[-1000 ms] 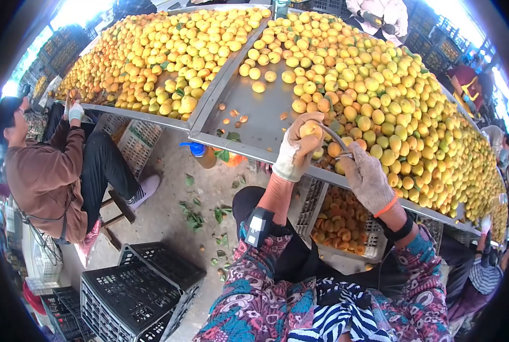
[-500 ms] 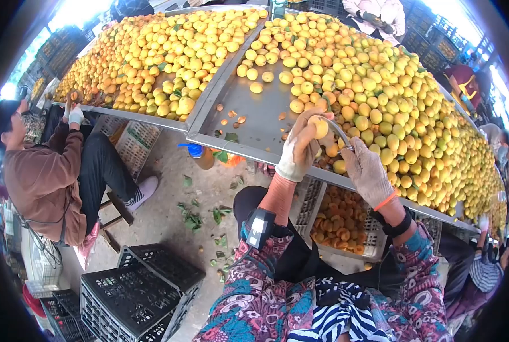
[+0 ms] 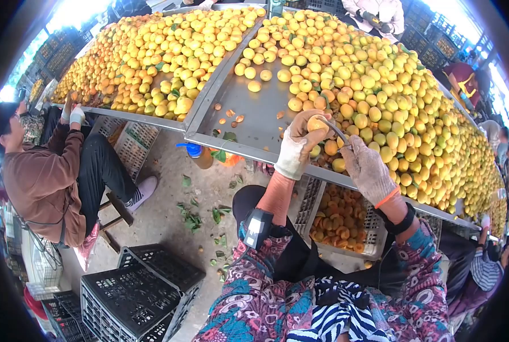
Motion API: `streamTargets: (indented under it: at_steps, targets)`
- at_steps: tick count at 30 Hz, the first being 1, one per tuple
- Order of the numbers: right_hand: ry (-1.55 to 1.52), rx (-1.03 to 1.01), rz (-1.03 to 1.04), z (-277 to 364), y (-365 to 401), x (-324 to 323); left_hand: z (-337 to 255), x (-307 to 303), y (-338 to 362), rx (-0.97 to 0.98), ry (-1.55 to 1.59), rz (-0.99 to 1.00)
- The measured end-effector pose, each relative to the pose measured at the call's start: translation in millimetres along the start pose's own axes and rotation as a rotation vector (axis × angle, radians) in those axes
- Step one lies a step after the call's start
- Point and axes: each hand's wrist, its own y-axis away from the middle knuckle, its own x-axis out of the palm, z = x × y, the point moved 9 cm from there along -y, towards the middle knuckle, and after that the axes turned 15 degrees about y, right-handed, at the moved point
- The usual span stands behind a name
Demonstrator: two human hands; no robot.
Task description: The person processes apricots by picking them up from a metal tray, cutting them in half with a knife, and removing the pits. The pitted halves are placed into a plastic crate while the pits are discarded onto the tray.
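Matt, knitted cloth gloves (image 3: 291, 161) on both hands (image 3: 369, 168), curved tool (image 3: 339, 132) between them, apparently smooth metal, dull-sheened metal worktop (image 3: 237, 105) beyond, smooth-skinned fruit (image 3: 374, 85) on it, plastic crates (image 3: 130, 293) left of the hands

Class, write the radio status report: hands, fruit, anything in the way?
Left hand gripping a yellow-orange fruit. Right hand holding a curved metal tool near the fruit, contact unclear. Nothing visibly blocking the hands.

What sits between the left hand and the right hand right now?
In the head view, a curved tool spans from the right hand toward the fruit in the left hand; loose fruits show below it.
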Motion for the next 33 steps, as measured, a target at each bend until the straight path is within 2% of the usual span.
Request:
streamTargets:
  at_steps: [4, 15, 16, 21, 25, 26, 29, 31, 32, 33]
  targets:
    - [0.026, -0.046, 0.007, -0.9, -0.6, -5.4, -6.2, 2.5, 1.0, -0.01, -0.107, 0.015]
    - [-0.006, -0.011, 0.13, -14.1, -0.9, 2.3, 5.7, -4.8, -1.1, -0.015, -0.282, -0.006]
    - [-0.027, -0.003, 0.158, -17.5, -2.6, 3.9, 7.6, -5.1, -1.8, 0.001, -0.227, -0.024]
    - [-0.133, 0.029, -0.015, -23.3, -11.4, 30.1, 25.9, -0.1, -1.4, 0.045, 0.076, -0.178]
    - [-0.201, 0.01, -0.178, -25.9, -18.8, 62.0, 39.0, -26.1, -9.8, 0.232, -0.142, -0.182]
    - [-0.152, 0.028, -0.139, -27.3, -22.2, 69.0, 33.3, -30.5, -6.1, 0.194, -0.574, -0.239]
    - [-0.079, 0.02, -0.085, -28.1, -27.3, 67.1, 67.5, -39.2, -10.7, 0.022, 0.186, -0.39]
    - [-0.009, -0.007, -0.098, -25.7, -31.3, 50.2, 60.3, -32.5, -12.3, 0.034, 0.133, -0.335]
    - [-0.001, -0.011, 0.011, -21.7, -32.9, 41.4, 55.4, -32.5, -15.1, 0.056, 0.11, -0.309]
    - [0.036, -0.005, 0.034, -19.3, -33.4, 36.2, 50.0, -29.7, -17.4, 0.074, 0.085, -0.284]
